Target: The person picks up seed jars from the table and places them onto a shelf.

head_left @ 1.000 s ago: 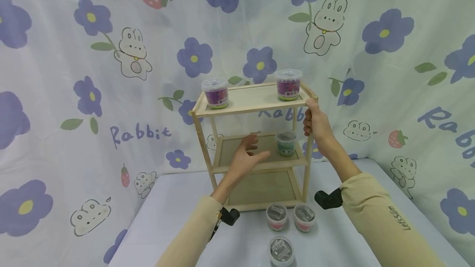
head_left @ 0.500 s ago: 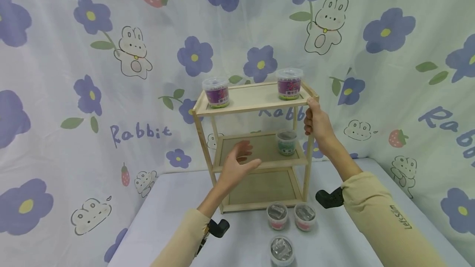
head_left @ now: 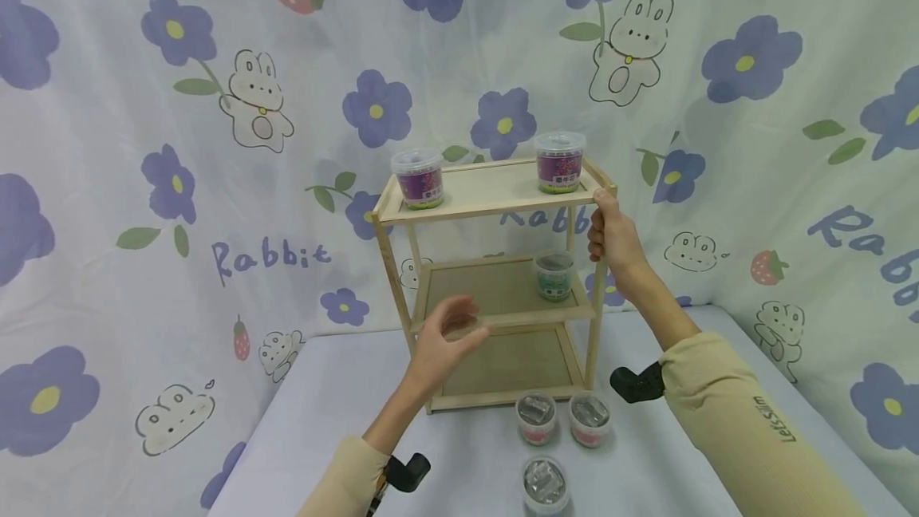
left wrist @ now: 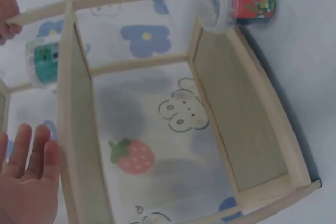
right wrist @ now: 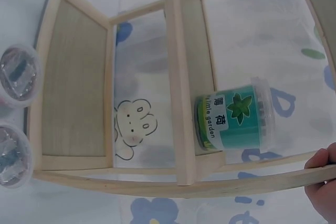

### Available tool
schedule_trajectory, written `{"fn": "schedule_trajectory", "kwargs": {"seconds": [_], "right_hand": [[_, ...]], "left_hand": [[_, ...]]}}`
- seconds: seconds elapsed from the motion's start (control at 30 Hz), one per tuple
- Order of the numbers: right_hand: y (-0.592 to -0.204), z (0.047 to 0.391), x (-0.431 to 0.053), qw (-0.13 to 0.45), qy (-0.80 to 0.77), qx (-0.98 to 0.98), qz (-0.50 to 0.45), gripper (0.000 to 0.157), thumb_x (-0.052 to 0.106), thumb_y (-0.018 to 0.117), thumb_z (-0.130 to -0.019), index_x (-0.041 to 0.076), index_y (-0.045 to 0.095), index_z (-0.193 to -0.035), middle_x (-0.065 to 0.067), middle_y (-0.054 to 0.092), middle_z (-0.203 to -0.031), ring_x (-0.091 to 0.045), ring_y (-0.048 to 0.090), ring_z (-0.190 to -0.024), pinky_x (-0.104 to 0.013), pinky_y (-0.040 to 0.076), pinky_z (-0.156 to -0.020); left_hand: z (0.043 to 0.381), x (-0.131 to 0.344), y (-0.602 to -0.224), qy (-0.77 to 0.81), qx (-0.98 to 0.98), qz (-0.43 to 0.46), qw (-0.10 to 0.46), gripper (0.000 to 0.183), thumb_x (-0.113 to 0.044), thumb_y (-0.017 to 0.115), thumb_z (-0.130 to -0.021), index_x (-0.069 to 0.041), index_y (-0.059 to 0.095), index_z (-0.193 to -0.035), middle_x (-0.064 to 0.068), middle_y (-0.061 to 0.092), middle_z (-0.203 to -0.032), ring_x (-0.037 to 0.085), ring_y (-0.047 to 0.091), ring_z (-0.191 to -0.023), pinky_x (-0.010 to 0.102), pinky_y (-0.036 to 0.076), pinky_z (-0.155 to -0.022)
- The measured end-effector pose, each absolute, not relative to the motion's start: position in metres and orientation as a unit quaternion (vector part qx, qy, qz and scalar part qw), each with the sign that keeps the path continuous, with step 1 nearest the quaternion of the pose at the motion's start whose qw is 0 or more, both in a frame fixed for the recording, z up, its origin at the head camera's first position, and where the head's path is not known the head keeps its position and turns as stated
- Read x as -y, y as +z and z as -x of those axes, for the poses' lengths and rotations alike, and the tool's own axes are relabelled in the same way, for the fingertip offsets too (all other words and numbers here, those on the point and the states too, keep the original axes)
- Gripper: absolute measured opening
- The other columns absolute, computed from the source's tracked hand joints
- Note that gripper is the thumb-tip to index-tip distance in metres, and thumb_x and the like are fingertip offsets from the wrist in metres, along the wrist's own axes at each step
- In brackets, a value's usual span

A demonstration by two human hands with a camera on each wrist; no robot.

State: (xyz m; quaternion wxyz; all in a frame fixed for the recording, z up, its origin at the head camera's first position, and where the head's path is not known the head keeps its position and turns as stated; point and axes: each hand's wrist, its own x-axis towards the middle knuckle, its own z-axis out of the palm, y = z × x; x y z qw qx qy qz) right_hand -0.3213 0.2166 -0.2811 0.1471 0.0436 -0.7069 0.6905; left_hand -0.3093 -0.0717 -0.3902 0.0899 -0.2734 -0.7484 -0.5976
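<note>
On the table (head_left: 323, 413), right hand (head_left: 612, 239) grasps the three-tier wooden shelf (head_left: 495, 206) at its top corner; left hand (head_left: 439, 337) hovers released, fingers relaxed.

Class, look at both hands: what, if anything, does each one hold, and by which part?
The right hand grips the wooden shelf by its front right post, just under the top tier. The left hand is open and holds nothing.

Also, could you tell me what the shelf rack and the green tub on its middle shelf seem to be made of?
The shelf rack looks like pale unfinished wood: matt square rails, with flat boards that could be fibreboard. The green tub seems to be clear, glossy plastic with a printed green label; the backdrop shows through its rim and lid.
</note>
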Motion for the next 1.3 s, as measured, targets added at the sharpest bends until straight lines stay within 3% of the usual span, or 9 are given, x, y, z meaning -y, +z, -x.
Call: {"fn": "schedule_trajectory", "kwargs": {"seconds": [0.2, 0.43, 0.67, 1.3], "right_hand": [[-0.282, 0.321, -0.216, 0.151, 0.691, 0.705, -0.047, 0.053, 0.060, 0.035, -0.099, 0.018, 0.029, -0.068, 0.008, 0.026, -0.057, -0.011, 0.025, -0.055, -0.032, 0.028, -0.061], [-0.282, 0.320, -0.217, 0.150, 0.692, 0.705, -0.047, 0.052, 0.060, 0.035, -0.099, 0.019, 0.029, -0.067, 0.008, 0.025, -0.057, -0.011, 0.025, -0.055, -0.032, 0.028, -0.060], [-0.282, 0.320, -0.217, 0.151, 0.693, 0.703, -0.051, 0.052, 0.059, 0.035, -0.100, 0.019, 0.029, -0.067, 0.008, 0.025, -0.056, -0.011, 0.025, -0.054, -0.032, 0.028, -0.060], [-0.281, 0.320, -0.216, 0.152, 0.689, 0.707, -0.050, 0.053, 0.060, 0.034, -0.099, 0.017, 0.028, -0.069, 0.008, 0.025, -0.057, -0.011, 0.025, -0.055, -0.032, 0.028, -0.061]], "left_hand": [[0.301, 0.079, -0.400, -0.586, 0.755, 0.279, 0.094, 0.054, -0.012, 0.075, -0.087, 0.000, 0.052, -0.134, 0.018, 0.062, -0.124, 0.034, 0.059, -0.111, 0.050, 0.045, -0.100], [0.292, 0.083, -0.420, -0.573, 0.775, 0.251, 0.092, 0.048, -0.017, 0.077, -0.086, -0.010, 0.058, -0.130, 0.004, 0.065, -0.120, 0.026, 0.061, -0.109, 0.043, 0.048, -0.097], [0.285, 0.082, -0.443, -0.571, 0.780, 0.245, 0.082, 0.043, -0.017, 0.077, -0.085, -0.013, 0.061, -0.125, 0.001, 0.065, -0.116, 0.024, 0.062, -0.107, 0.043, 0.049, -0.096], [0.258, 0.072, -0.495, -0.574, 0.786, 0.228, -0.025, 0.050, -0.024, 0.076, -0.085, -0.011, 0.056, -0.129, 0.010, 0.060, -0.124, 0.028, 0.056, -0.115, 0.042, 0.044, -0.102]]}}
